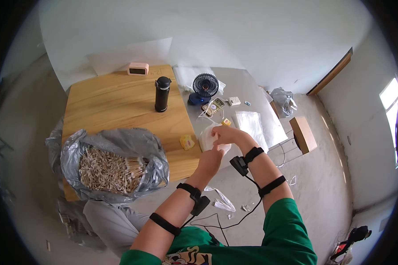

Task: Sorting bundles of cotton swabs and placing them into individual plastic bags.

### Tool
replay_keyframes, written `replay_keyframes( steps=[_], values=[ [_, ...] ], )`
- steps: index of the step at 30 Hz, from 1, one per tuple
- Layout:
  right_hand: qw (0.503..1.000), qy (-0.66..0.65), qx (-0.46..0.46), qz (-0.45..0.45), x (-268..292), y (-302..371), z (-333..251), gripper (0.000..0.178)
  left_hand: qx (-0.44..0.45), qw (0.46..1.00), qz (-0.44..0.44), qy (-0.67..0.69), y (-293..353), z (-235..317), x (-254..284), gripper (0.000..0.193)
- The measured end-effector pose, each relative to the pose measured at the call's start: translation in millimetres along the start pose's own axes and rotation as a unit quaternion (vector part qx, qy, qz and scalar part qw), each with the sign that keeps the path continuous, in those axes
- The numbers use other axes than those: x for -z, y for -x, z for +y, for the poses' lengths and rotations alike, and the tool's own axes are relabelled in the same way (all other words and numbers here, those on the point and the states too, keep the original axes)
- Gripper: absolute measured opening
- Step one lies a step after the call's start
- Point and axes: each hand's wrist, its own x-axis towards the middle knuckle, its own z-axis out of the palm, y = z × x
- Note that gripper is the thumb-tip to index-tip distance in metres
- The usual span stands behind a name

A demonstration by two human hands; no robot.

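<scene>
Close together over the near left edge of the grey table, my two hands work at a thin clear plastic bag (205, 138). My right hand (226, 134) is closed, its fingertips pinching the plastic from above. Just below it, my left hand (211, 160) is also closed, its fingertips meeting the bag near the right fingers. Part of the bag is hidden by my hands. A flat stack of clear plastic bags (250, 126) lies right of my right hand. A yellow packet (187, 142) rests on the wooden table to the left, and another yellow piece (226, 122) lies behind my right hand.
A grey plastic sack (159, 154) full of cotton swabs (108, 170) sits on the wooden table (115, 106). Behind stand a black bottle (162, 95), a pink clock (138, 69) and a small fan (205, 86). A cardboard box (304, 134) is beyond the grey table's right side.
</scene>
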Motion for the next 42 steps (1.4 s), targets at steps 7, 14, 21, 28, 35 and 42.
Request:
replay_keyframes(
  steps=[7, 14, 21, 28, 35, 42],
  values=[
    [0.999, 0.002, 0.009, 0.035, 8.6, 29.9, -8.0, 0.018, 0.003, 0.999, 0.033, 0.022, 3.0, -4.5, 2.0, 0.009],
    [0.999, -0.009, 0.005, 0.051, 7.8, 33.4, -9.7, 0.01, -0.099, 0.974, 0.202, 0.004, 3.0, -3.9, 9.5, 0.011],
    [0.987, 0.005, 0.044, 0.156, 4.1, 21.3, -17.5, 0.032, -0.055, 0.991, 0.112, 0.053, 5.4, -5.9, -2.8, 0.016],
    [0.992, 0.116, -0.002, -0.042, 12.1, -1.5, -22.9, 0.057, -0.089, 0.986, 0.136, 0.023, 10.2, -7.7, -0.4, 0.012],
    [0.982, 0.119, 0.026, -0.144, 15.4, -22.7, -4.3, 0.068, -0.024, 0.995, 0.095, 0.031, 9.1, -1.1, 0.2, 0.005],
    [0.985, 0.119, 0.045, -0.12, 14.0, -15.4, -5.9, 0.073, 0.031, 0.998, 0.036, 0.049, 11.5, 7.1, -8.4, 0.01]
  ],
)
